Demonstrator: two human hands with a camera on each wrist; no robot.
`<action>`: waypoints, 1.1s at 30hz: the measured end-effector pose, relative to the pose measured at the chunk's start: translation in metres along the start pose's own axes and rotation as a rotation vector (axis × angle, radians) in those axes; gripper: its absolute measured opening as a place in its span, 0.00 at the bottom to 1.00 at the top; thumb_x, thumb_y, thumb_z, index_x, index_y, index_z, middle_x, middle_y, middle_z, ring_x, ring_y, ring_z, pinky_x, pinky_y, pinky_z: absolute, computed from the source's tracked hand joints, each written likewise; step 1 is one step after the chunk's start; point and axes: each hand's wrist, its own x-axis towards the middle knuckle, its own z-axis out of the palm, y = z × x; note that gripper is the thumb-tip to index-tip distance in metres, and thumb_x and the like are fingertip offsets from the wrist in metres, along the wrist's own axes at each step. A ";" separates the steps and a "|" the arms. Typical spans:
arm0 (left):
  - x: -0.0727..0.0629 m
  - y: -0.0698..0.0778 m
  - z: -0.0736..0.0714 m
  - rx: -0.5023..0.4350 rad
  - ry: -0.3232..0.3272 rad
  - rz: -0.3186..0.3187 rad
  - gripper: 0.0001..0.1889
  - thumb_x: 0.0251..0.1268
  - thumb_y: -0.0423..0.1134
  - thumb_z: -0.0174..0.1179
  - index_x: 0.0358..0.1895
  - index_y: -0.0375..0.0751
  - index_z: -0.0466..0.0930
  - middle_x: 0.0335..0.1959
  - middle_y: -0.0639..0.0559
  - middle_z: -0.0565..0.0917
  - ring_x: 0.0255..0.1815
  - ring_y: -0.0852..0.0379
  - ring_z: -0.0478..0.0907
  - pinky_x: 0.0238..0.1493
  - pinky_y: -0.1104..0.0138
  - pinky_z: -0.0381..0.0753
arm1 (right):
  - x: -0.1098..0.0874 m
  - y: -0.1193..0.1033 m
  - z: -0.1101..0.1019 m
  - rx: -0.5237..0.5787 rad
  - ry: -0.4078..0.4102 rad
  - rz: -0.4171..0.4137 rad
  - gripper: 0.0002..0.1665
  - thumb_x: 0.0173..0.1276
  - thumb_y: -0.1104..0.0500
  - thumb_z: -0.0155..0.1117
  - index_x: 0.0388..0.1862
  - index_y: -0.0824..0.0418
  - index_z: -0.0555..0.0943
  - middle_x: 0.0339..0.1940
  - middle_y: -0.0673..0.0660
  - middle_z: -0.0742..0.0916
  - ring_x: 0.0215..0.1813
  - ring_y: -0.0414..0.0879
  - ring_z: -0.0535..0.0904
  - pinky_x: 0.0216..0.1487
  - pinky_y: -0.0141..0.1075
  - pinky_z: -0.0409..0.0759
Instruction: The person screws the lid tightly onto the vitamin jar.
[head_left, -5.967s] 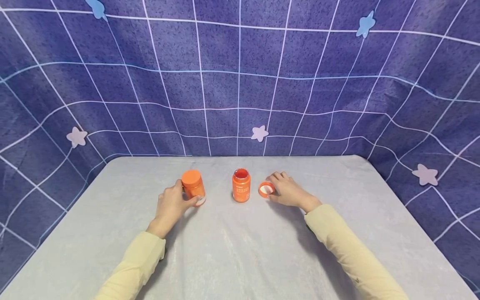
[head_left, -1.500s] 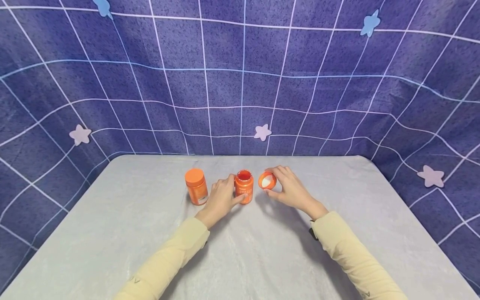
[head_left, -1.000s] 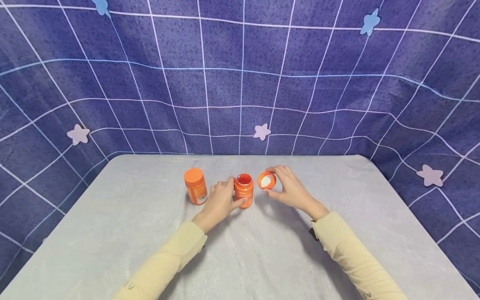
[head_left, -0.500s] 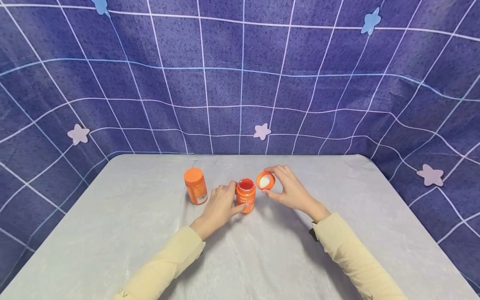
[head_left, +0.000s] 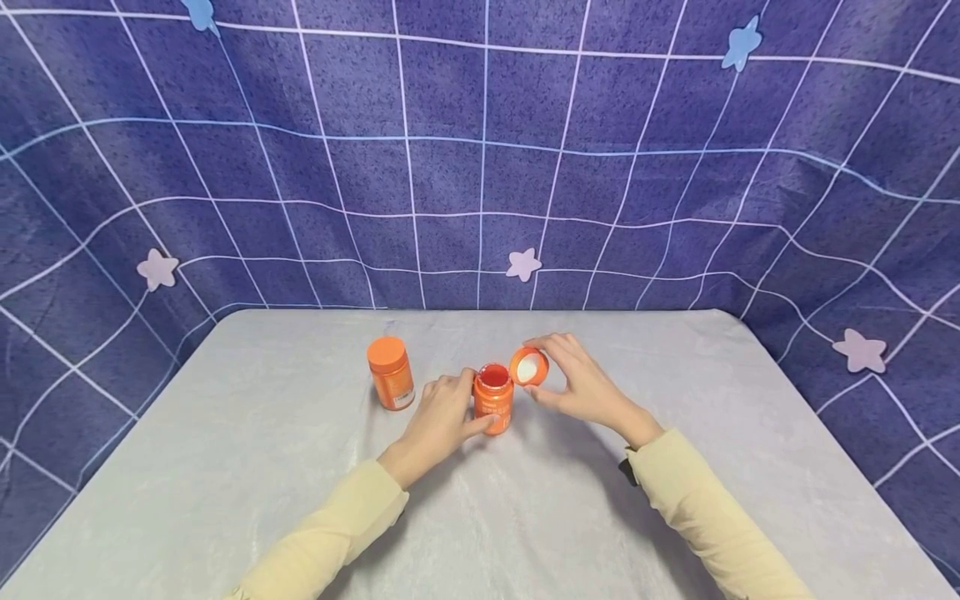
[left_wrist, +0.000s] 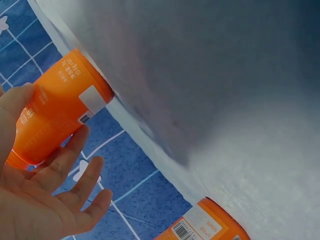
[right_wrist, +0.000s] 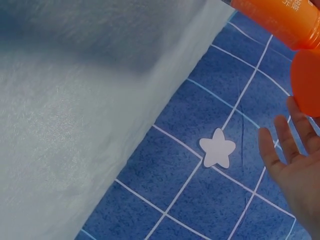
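An uncapped orange pill bottle stands in the middle of the table, its red mouth facing up. My left hand grips it from the left, thumb in front; the left wrist view shows the thumb and a finger on the bottle's sides. My right hand pinches the orange lid by its edge, its white inside turned toward me. The lid is tilted, close to the right of the bottle's mouth; whether they touch I cannot tell. In the right wrist view the lid shows its plain orange outside.
A second orange bottle, with its lid on, stands upright to the left of my left hand. A grey cloth covers the table. Behind it hangs a blue gridded curtain with star shapes.
My left hand has left the capped bottle, gripped the open bottle and drawn it toward me and slightly right. My right hand has lifted the lid, tilted it and brought it nearer the mouth.
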 end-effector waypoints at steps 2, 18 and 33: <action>-0.001 0.001 0.000 0.003 0.000 0.004 0.28 0.49 0.53 0.66 0.49 0.40 0.68 0.35 0.50 0.80 0.45 0.47 0.76 0.51 0.54 0.67 | -0.001 -0.001 -0.001 0.008 0.001 -0.007 0.33 0.49 0.54 0.69 0.55 0.59 0.73 0.52 0.52 0.79 0.55 0.45 0.69 0.55 0.44 0.69; -0.007 0.006 -0.002 -0.017 0.015 0.014 0.28 0.49 0.53 0.66 0.48 0.41 0.69 0.36 0.51 0.80 0.45 0.46 0.76 0.50 0.54 0.68 | -0.003 -0.003 -0.004 0.012 -0.022 -0.026 0.33 0.51 0.53 0.67 0.57 0.56 0.71 0.52 0.50 0.78 0.56 0.43 0.68 0.55 0.43 0.70; -0.007 -0.002 -0.004 -0.024 -0.040 0.069 0.29 0.51 0.54 0.64 0.52 0.42 0.69 0.42 0.50 0.81 0.49 0.47 0.75 0.53 0.54 0.67 | -0.005 -0.005 -0.004 0.088 -0.015 0.028 0.35 0.48 0.57 0.71 0.56 0.60 0.71 0.54 0.52 0.77 0.56 0.44 0.67 0.55 0.46 0.70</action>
